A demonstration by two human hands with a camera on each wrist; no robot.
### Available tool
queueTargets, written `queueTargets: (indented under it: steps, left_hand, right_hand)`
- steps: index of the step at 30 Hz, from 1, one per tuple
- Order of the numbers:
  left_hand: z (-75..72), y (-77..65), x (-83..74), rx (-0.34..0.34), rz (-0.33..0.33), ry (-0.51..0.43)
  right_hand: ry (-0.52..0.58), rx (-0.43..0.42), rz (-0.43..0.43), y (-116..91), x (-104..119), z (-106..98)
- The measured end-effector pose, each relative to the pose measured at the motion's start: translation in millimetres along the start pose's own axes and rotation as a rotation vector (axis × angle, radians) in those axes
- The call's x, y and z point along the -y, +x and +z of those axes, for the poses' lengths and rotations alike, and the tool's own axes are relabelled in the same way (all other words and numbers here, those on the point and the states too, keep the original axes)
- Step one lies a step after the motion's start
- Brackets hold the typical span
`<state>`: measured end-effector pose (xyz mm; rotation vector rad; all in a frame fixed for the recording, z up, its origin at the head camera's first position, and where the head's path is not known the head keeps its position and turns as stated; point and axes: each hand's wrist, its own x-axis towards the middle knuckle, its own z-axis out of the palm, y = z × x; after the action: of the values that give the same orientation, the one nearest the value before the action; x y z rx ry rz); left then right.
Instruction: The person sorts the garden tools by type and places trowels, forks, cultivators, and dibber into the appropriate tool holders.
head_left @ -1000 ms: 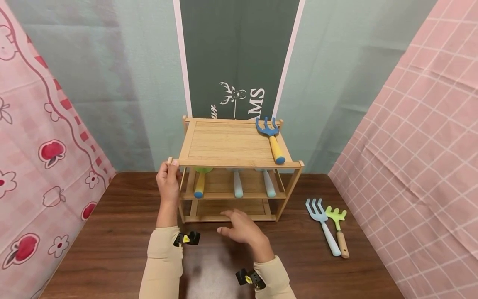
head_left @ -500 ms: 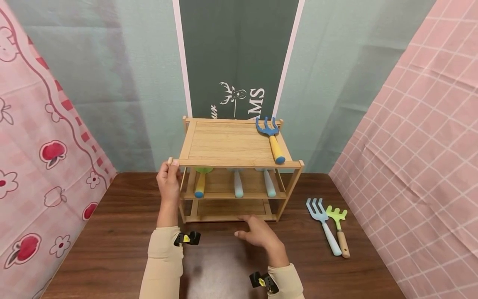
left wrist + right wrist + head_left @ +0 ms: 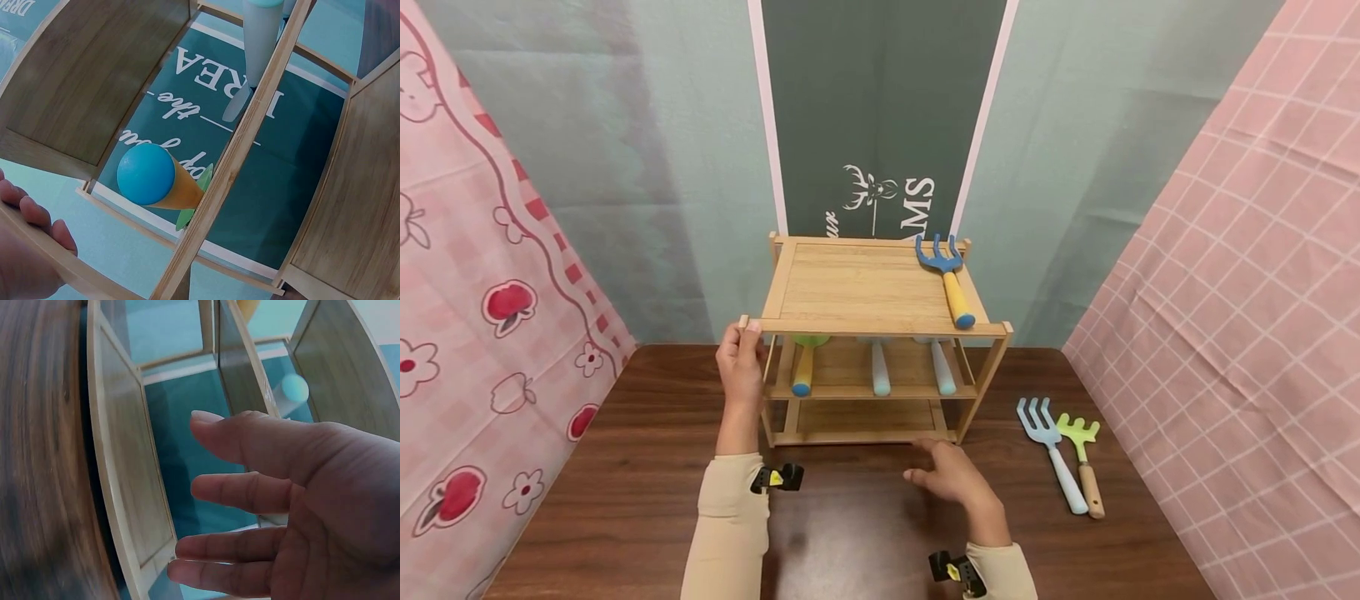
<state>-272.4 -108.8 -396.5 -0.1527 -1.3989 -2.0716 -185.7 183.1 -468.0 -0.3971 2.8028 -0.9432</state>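
Note:
A three-tier wooden shelf rack (image 3: 865,283) stands at the back of the table. My left hand (image 3: 741,367) grips its front left top corner, with fingers curled round the edge. In front of the bottom tier, near its right end, my right hand (image 3: 955,473) hovers empty with its fingers spread. The right wrist view shows the same hand's fingers (image 3: 237,490) apart and holding nothing. On the top tier lies a blue hand fork (image 3: 957,292) with a yellow handle. The middle tier holds a yellow-handled green tool (image 3: 803,371) and two pale-handled tools (image 3: 880,368), their heads partly hidden.
To the right of the rack, a light blue hand fork (image 3: 1052,454) and a green hand rake (image 3: 1084,458) with a wooden handle lie side by side on the dark wooden table (image 3: 647,500). Fabric sheets enclose the back and both sides.
My right hand has moved to the right along the front of the bottom tier, its fingers still spread. The left hand keeps its grip on the rack's corner, and the tools stay put.

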Motion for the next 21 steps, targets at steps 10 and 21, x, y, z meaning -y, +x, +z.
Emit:
queueTargets:
  steps: [10,21]
  left_hand:
    - [-0.3,-0.2,1.3,-0.002,0.004,-0.002]
    - [-0.5,-0.2,2.5,0.001,0.001,0.033]
  right_hand:
    - [-0.008,-0.029,0.08,-12.7,-21.3,-3.1]
    - [-0.027,-0.035,0.151,-21.9,-45.0,-10.5]
